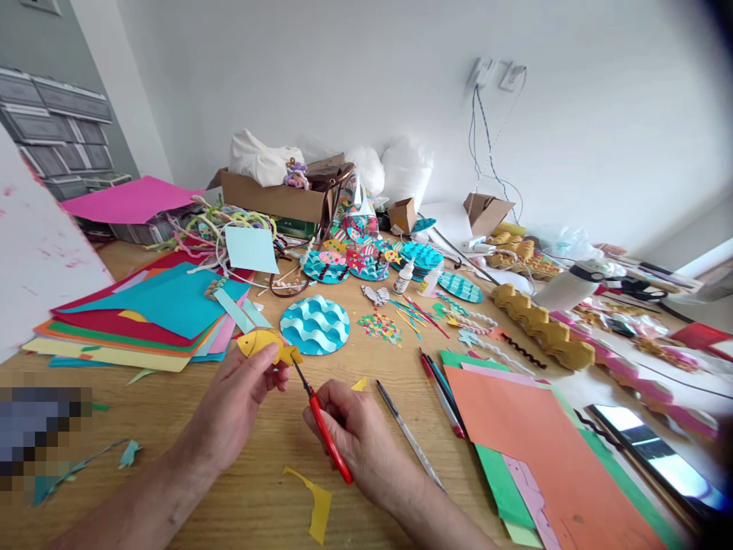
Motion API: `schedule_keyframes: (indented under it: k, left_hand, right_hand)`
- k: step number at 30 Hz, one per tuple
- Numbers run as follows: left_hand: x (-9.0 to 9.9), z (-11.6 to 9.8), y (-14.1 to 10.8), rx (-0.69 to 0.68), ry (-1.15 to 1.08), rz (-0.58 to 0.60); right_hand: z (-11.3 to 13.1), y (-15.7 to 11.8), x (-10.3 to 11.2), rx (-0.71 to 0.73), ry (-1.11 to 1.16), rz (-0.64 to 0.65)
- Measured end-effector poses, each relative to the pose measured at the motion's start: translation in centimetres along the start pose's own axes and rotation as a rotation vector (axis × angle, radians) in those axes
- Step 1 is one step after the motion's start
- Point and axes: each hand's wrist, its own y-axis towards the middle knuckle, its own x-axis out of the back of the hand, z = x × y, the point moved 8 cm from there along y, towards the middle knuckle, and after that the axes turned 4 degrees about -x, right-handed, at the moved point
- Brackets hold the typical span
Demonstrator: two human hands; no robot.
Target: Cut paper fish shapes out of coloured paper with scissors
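Observation:
My left hand (240,401) pinches a yellow paper fish (259,342) with drawn pencil-like lines, its head pointing left. In my right hand (352,431) are red-handled scissors (324,428), whose blades reach the fish's tail. Whether the blades are closed is hard to tell. A curved yellow paper scrap (317,504) lies on the table below my hands, and a smaller yellow scrap sits just beyond my right hand. To the right of that hand rests a pen (408,431). Beyond the fish lies a round disc (314,325) with blue and pale wavy strips.
Coloured paper sheets (137,302) are stacked at left; orange and green sheets (515,428) lie at right beside a phone (664,451). Glue bottles (403,276), confetti (380,328) and decorated fish discs stand mid-table. A cardboard box (275,195) is at the back.

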Motion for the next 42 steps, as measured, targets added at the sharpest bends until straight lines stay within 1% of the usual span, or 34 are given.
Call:
schedule_keyframes:
  k: [4,7,10,14,17,19,22,29,35,42]
  left_hand:
    - [0.6,-1.4,1.1,-0.052,0.095,0.024]
    - [0.7,-1.9,1.6,-0.073,0.188,0.053]
    - [0.7,-1.8,1.6,-0.067,0.219,0.070]
    - [0.4,-1.1,1.4,0.000,0.225,0.104]
    - [0.3,-0.6,1.2,0.061,0.219,0.127]
    - [0.3,-0.2,1.1,0.108,0.217,0.137]
    - [0.3,0.2,0.8,0.155,0.219,0.139]
    - [-0.2,0.4,0.5,0.173,0.231,0.172]
    - [-0.7,0.4,0.2,0.175,0.261,0.240]
    - [-0.6,0.5,0.1,0.170,0.268,0.212]
  right_hand:
    - [0.2,0.1,0.5,0.019,-0.134,0.019]
    - [0.0,0.1,0.6,0.006,-0.127,0.023]
    - [-0.5,0.2,0.4,-0.030,-0.010,0.041]
    - [-1.2,0.3,0.0,-0.096,0.198,0.070]
    - [-1.6,0.4,-0.5,-0.160,0.333,0.119]
    - [-1.7,0.4,-0.9,-0.188,0.395,0.153]
    - [-1.5,0.3,-1.1,-0.183,0.456,0.174]
    - [-1.6,0.3,-1.4,-0.190,0.482,0.199]
    - [-2.1,0.4,-1.5,-0.192,0.483,0.199]
    - [-2.0,0.4,-1.5,-0.189,0.465,0.211]
